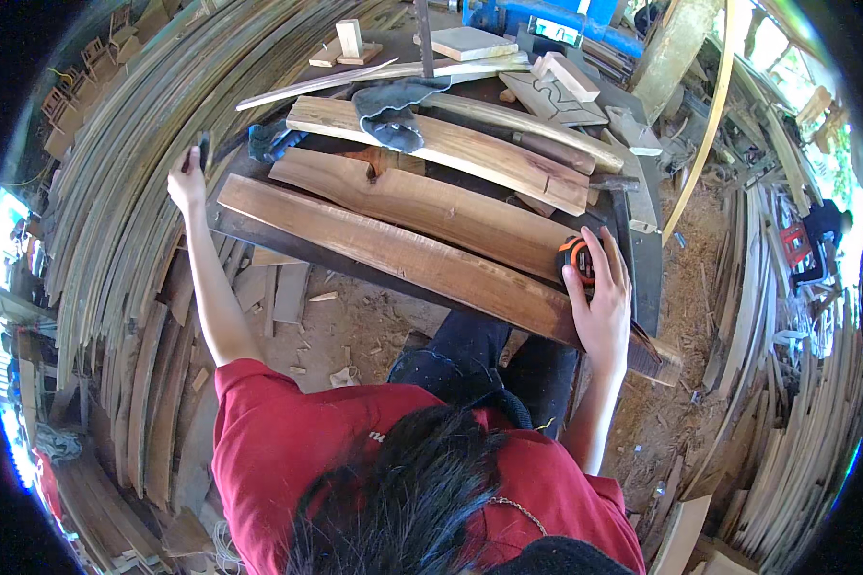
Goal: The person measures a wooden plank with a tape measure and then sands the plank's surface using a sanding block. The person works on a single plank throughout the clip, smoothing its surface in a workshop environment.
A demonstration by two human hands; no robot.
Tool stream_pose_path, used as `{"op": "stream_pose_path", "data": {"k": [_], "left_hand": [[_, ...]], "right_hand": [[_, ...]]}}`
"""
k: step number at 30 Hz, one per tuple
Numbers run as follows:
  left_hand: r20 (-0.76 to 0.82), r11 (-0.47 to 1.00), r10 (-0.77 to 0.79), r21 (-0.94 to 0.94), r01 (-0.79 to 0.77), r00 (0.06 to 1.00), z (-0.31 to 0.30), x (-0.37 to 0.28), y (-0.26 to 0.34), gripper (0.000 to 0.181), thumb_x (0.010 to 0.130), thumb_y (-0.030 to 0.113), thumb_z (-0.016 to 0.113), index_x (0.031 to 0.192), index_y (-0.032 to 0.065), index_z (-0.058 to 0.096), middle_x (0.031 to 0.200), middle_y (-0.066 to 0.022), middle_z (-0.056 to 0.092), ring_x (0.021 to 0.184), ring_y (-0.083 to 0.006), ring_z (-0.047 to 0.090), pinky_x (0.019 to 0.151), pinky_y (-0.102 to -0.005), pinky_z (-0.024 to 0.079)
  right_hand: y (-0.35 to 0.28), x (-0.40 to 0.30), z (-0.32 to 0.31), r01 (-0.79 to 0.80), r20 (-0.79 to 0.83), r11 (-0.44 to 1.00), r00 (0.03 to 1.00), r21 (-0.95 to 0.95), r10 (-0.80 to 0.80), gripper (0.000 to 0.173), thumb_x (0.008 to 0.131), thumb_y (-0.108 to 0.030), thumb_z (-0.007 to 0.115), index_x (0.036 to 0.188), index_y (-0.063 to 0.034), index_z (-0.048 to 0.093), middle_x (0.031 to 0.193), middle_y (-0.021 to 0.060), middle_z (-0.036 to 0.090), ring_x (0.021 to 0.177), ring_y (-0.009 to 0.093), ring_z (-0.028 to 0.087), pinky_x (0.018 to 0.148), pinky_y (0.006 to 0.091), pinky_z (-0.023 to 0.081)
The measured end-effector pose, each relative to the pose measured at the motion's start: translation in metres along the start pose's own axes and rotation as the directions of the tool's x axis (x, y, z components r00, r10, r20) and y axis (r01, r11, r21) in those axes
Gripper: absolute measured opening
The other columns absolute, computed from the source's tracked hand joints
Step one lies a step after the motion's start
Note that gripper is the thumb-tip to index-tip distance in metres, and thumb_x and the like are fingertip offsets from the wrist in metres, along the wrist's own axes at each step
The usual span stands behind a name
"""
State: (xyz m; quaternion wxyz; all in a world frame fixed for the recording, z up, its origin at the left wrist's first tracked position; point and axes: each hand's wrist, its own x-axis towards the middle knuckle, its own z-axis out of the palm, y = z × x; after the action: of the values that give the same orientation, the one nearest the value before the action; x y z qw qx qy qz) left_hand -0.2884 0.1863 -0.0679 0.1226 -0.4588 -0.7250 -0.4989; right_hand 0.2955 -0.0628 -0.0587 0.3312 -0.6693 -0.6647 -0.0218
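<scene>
My right hand (605, 305) grips an orange-and-black tape measure (575, 260) between thumb and fingers, at the right end of a wide board (439, 208). No drawn-out blade shows. Nearer to me a long, narrow board (395, 262) lies along the table edge, its right end sticking out past my right wrist. My left hand (188, 185) is stretched out to the left, beyond the table, with a small dark object (204, 149) in its fingers. What that object is, I cannot tell. A thick plank (467, 154) lies behind the wide board, with a dark cloth (388, 111) draped over it.
A hammer (611, 182) lies on the dark table (288, 248) behind the boards. Wood offcuts (475, 43) and a blue machine (489, 11) stand at the back. Stacked long strips (137, 180) fill the left side. At far right are more timber (798, 445) and another person (823, 230).
</scene>
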Motion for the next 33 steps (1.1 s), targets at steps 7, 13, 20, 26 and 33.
{"op": "stream_pose_path", "data": {"k": [7,13,20,26,33], "left_hand": [[0.061,0.911,0.28,-0.333,-0.245,0.958,-0.053,-0.124,0.118,0.025,0.091,0.027,0.061,0.107,0.0096,0.068,0.1,-0.0115,0.067,0.089,-0.0246,0.066,0.082,-0.0354,0.05],[0.303,0.867,0.351,-0.462,-0.186,0.886,-0.067,-0.261,0.211,0.024,0.085,0.019,0.068,0.104,0.0041,0.066,0.105,-0.0134,0.066,0.099,-0.0279,0.064,0.088,-0.0356,0.049],[0.302,0.907,0.307,-0.381,-0.181,0.903,-0.052,-0.276,0.205,0.032,0.084,0.03,0.067,0.108,0.009,0.063,0.106,-0.0163,0.067,0.098,-0.0333,0.065,0.083,-0.0399,0.052],[0.108,0.984,0.152,-0.111,-0.14,0.983,-0.045,-0.215,0.15,0.03,0.086,0.035,0.064,0.105,0.0121,0.066,0.09,-0.0156,0.07,0.079,-0.034,0.068,0.068,-0.0421,0.055],[0.308,0.967,0.205,-0.211,-0.143,0.929,-0.06,-0.273,0.197,0.029,0.087,0.034,0.063,0.107,0.0136,0.063,0.106,-0.014,0.067,0.094,-0.0335,0.066,0.079,-0.0429,0.053]], "right_hand": [[0.004,-0.002,0.003,0.016,-0.011,1.0,1.0,-0.015,-0.016,0.047,0.091,-0.033,0.057,0.133,-0.0129,0.048,0.136,0.0214,0.044,0.125,0.038,0.043,0.104,0.0454,0.034],[0.01,-0.004,0.006,0.044,-0.043,0.999,0.998,-0.003,-0.045,0.048,0.091,-0.034,0.057,0.133,-0.0137,0.048,0.136,0.0204,0.045,0.125,0.038,0.044,0.104,0.0452,0.034],[0.01,-0.005,0.005,0.056,-0.064,0.998,0.996,0.002,-0.056,0.048,0.09,-0.033,0.059,0.132,-0.0127,0.049,0.134,0.0202,0.046,0.123,0.037,0.045,0.103,0.0452,0.035],[0.009,-0.005,0.006,0.066,-0.066,0.998,0.996,0.026,-0.064,0.047,0.09,-0.032,0.059,0.132,-0.0127,0.048,0.134,0.0201,0.046,0.122,0.037,0.045,0.103,0.0455,0.035],[0.008,-0.005,0.006,0.046,-0.058,0.999,0.997,0.014,-0.045,0.047,0.091,-0.032,0.058,0.132,-0.0127,0.048,0.134,0.0203,0.046,0.122,0.038,0.045,0.103,0.0459,0.035]]}}
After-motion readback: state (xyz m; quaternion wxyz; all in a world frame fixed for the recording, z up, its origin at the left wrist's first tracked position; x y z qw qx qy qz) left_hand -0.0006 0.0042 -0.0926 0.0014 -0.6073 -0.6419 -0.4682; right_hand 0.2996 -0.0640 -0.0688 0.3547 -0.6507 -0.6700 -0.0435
